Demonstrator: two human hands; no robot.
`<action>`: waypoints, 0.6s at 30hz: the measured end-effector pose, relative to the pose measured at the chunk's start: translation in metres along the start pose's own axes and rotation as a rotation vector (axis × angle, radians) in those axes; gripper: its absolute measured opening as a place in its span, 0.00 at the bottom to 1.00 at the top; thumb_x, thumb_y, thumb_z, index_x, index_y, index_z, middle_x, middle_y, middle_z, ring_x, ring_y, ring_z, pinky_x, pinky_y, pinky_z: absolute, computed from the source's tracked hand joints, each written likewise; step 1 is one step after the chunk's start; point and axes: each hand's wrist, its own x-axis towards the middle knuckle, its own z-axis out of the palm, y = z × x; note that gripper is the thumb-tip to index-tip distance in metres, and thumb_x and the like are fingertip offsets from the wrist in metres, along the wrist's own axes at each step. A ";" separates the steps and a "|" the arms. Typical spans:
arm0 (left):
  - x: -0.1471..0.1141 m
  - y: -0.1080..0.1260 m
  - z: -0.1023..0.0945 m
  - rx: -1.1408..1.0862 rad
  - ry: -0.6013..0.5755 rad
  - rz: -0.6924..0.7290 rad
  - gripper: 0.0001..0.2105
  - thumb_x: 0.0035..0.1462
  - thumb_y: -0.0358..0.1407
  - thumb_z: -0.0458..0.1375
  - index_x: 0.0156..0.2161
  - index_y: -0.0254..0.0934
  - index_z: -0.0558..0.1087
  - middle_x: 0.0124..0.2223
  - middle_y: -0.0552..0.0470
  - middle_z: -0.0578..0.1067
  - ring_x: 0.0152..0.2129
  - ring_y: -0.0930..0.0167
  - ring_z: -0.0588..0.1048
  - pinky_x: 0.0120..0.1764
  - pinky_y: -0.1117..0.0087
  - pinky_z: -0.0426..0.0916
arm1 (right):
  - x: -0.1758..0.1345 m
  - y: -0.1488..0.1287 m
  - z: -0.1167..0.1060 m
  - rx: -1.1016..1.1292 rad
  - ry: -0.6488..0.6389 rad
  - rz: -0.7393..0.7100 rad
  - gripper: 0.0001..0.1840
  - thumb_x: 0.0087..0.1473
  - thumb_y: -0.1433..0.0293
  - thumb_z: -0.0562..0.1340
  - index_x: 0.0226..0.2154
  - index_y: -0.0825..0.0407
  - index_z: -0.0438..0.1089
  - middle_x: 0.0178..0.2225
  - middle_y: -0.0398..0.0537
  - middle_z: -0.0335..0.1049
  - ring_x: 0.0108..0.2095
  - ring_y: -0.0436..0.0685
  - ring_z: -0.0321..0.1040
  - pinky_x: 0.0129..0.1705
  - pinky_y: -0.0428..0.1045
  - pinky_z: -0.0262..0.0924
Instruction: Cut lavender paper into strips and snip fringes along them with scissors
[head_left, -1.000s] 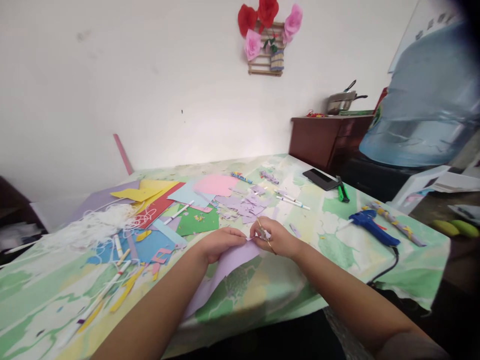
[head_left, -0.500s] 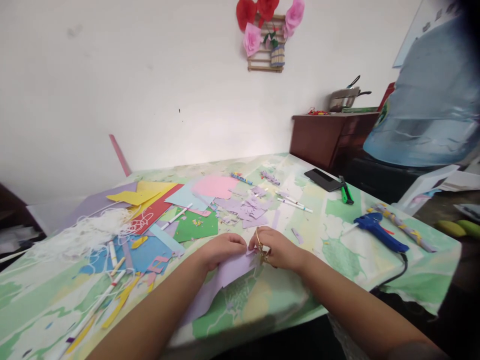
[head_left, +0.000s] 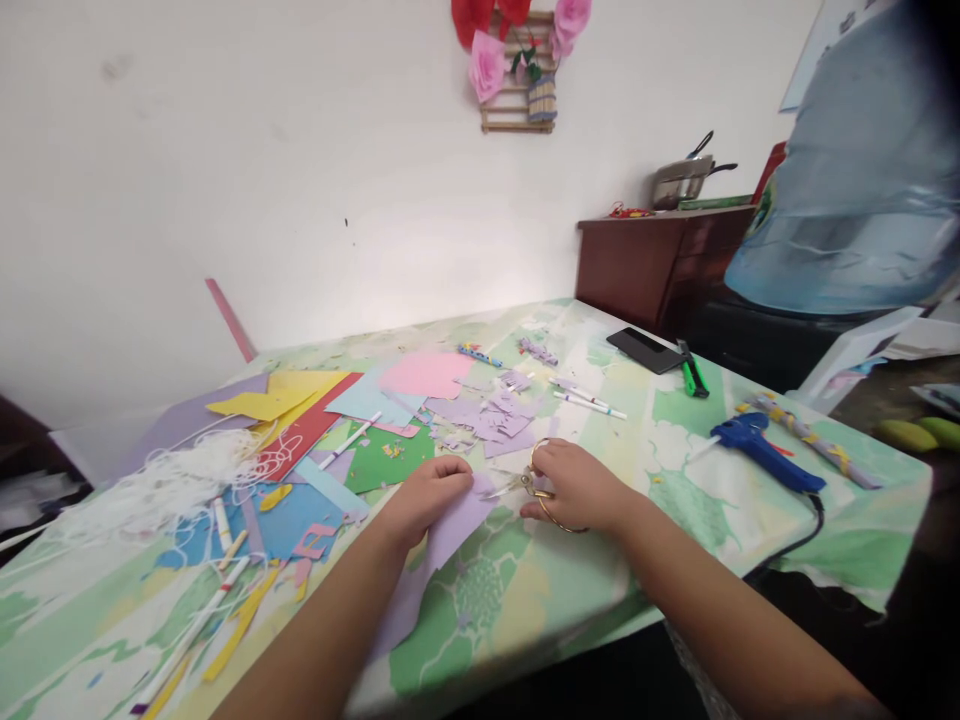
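Note:
Pinched in my left hand (head_left: 433, 497) is a sheet of purple foam or paper (head_left: 454, 530), which hangs down toward the table's front edge, partly behind my forearm. My right hand (head_left: 577, 487) has its fingers in the loops of gold-handled scissors (head_left: 528, 486). The blades point left and are spread around the upper right edge of the sheet, close to my left fingertips. Beyond both hands lies a pile of purple scraps (head_left: 506, 415).
On the left are coloured sheets (head_left: 300, 395), tangled white string (head_left: 195, 470) and markers. To the right lie a blue glue gun (head_left: 769, 455) with its cord, a green utility knife (head_left: 693, 372), a black phone (head_left: 643, 350) and a decorated purple stick (head_left: 817, 440). Two markers (head_left: 589, 403) sit beyond my right hand.
My right hand has moved right, away from my left fingers, and the scissors' blades have come into view, spread at the purple sheet's edge. My left hand has shifted slightly left with the sheet.

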 end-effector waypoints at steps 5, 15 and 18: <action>0.000 -0.002 0.006 -0.019 -0.050 -0.022 0.03 0.38 0.34 0.51 0.21 0.36 0.62 0.18 0.60 0.59 0.14 0.81 0.57 0.15 0.80 0.49 | 0.000 -0.001 0.003 -0.037 0.021 -0.008 0.21 0.34 0.52 0.57 0.24 0.54 0.59 0.25 0.48 0.60 0.30 0.55 0.54 0.29 0.47 0.47; -0.001 -0.009 0.014 -0.037 -0.082 -0.077 0.02 0.37 0.32 0.52 0.20 0.35 0.65 0.16 0.60 0.60 0.13 0.81 0.56 0.14 0.79 0.47 | 0.002 -0.001 0.009 -0.103 0.045 -0.036 0.19 0.37 0.55 0.56 0.26 0.54 0.60 0.26 0.49 0.61 0.32 0.56 0.54 0.32 0.49 0.47; 0.001 -0.011 0.018 -0.084 -0.097 -0.116 0.07 0.39 0.38 0.52 0.21 0.35 0.65 0.16 0.60 0.59 0.13 0.80 0.57 0.15 0.79 0.48 | 0.002 -0.001 0.010 -0.121 0.048 -0.039 0.18 0.38 0.56 0.55 0.26 0.54 0.60 0.26 0.50 0.61 0.32 0.57 0.54 0.33 0.50 0.47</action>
